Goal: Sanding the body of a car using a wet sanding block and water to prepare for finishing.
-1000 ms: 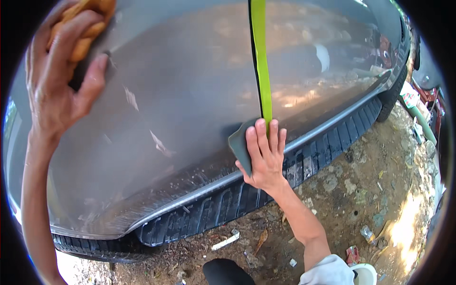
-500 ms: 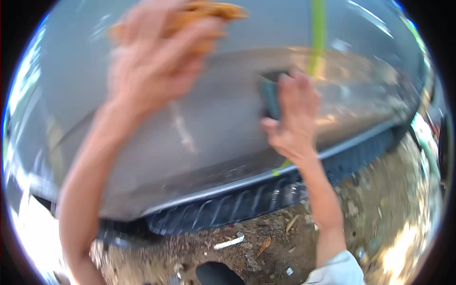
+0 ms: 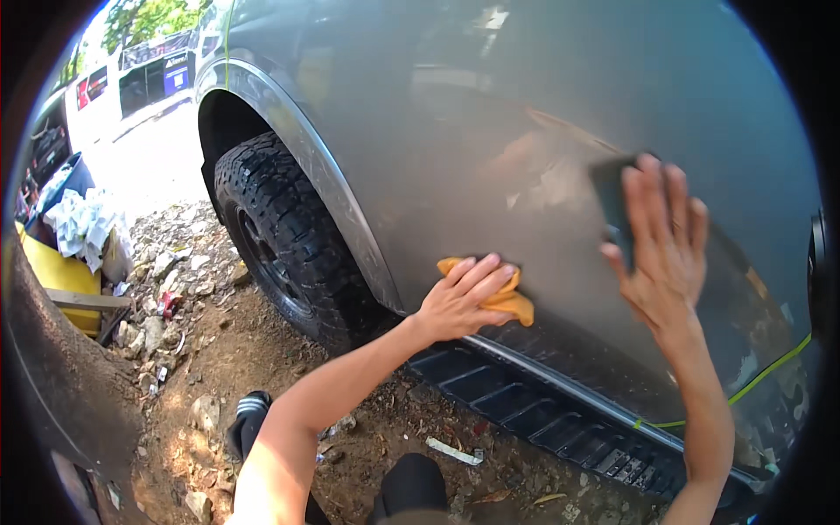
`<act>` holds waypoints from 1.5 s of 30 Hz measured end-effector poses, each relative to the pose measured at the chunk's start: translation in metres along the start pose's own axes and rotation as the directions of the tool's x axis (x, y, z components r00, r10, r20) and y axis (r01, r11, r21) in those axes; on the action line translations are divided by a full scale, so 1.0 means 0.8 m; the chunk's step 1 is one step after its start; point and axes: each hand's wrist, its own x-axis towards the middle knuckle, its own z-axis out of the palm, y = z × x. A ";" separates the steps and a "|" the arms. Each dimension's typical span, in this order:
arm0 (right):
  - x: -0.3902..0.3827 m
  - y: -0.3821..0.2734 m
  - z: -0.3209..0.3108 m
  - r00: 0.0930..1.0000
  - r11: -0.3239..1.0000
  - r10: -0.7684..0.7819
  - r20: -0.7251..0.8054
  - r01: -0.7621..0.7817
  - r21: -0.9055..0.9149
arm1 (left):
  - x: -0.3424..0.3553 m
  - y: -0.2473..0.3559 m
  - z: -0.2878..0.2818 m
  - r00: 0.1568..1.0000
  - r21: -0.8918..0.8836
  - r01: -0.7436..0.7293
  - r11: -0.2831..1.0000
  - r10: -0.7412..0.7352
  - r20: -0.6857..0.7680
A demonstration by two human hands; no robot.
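My left hand [image 3: 464,302] presses an orange cloth [image 3: 518,306] against the lower part of a grey car panel [image 3: 411,166], just behind the wheel arch. Its fingers curve over the cloth, whose folds stick out above and below them. Higher up and to the right, my right hand [image 3: 662,241] holds a dark green rectangular pad [image 3: 612,197] against the same panel. The thumb is at the pad's lower left edge, and the fingers lie across its right side, partly covering it. Slight motion blur softens this hand. Dull, hazy patches show on the paint between both hands.
A black tyre [image 3: 280,236] stands left of the panel. Below runs a ribbed black side step [image 3: 516,407]. Green tape [image 3: 770,372] crosses the lower right. Dirt ground [image 3: 376,420] holds stones and litter; a yellow container [image 3: 61,271] with rubbish sits at far left.
The view has swung left, bringing the wheel into sight. My left hand and the orange cloth are now low on the panel, near the arch. The right hand keeps the dark pad on the panel.
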 end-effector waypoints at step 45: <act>0.352 -0.210 -0.004 0.954 0.933 -0.195 -0.229 0.252 0.258 | -0.119 -0.131 -0.229 0.444 -0.464 0.813 0.353 -0.891 0.100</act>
